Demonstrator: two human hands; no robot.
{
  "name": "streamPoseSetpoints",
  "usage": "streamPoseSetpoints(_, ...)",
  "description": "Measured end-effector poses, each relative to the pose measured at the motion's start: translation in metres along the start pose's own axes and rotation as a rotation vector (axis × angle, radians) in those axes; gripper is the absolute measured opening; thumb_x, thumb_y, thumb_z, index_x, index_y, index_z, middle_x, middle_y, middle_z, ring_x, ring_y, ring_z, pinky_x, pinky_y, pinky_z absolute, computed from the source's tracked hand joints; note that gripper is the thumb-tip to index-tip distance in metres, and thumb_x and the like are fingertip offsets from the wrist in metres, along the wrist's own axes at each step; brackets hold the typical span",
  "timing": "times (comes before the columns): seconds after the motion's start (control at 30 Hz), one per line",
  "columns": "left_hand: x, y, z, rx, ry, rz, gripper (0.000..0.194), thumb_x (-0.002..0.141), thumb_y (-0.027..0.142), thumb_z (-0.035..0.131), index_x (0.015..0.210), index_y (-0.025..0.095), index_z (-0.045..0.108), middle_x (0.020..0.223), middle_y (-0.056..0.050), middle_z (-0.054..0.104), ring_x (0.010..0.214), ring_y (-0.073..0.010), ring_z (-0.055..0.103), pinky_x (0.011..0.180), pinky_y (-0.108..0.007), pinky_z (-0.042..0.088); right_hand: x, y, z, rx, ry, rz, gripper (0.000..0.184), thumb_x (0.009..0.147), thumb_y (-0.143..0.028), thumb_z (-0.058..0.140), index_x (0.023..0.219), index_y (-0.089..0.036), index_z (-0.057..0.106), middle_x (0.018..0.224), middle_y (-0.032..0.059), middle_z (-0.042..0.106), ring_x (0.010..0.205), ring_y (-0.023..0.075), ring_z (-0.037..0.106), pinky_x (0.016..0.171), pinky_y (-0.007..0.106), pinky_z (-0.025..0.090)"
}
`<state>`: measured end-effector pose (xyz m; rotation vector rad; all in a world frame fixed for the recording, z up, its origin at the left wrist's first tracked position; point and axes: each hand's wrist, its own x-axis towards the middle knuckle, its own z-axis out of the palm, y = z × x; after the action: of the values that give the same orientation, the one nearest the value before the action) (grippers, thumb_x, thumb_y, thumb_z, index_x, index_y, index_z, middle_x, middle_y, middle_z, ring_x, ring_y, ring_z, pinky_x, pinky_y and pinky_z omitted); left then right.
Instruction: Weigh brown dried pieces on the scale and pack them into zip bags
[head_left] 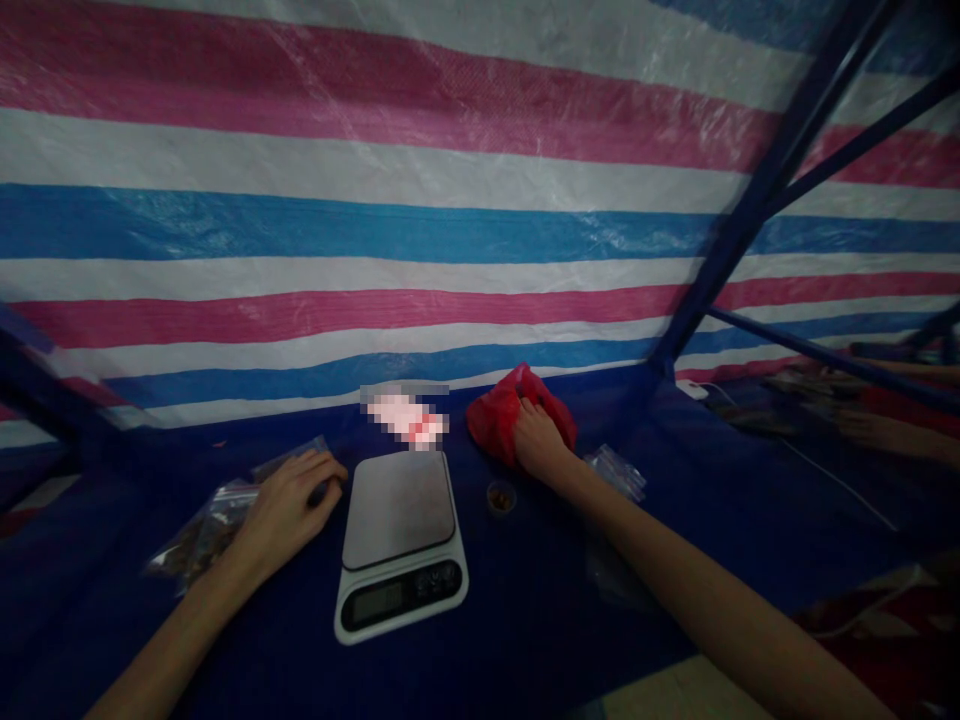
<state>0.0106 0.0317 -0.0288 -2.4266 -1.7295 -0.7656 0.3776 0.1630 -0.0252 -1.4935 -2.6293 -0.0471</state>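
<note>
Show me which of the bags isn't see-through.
The red bag at the right hand; it looks opaque, while the leftmost bags and rightmost bags are clear plastic.

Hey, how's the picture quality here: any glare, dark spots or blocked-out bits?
Head view: dim overall, murky at lower right; pale glare on the striped sheet and on plastic bags by the left hand; a pixelated patch beyond the scale.
</note>
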Motion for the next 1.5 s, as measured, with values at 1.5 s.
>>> streamPoseSetpoints(1.5,0.002,-0.007,-0.003,-0.097,0.031,0.021,0.021,0.094,0.030,0.056,0.079,0.021,0.068,0.084,-0.004,0.071,0.088,-0.0230,0.059,0.081,-0.038,0.048,-0.040,-0.021,-0.052,0.731,-0.282,-0.572,0.015,0.101,-0.017,0.064,0.095,-0.014,0.077,0.090,0.0047,0.070,0.079,0.0131,0.067,0.074,0.023,0.050)
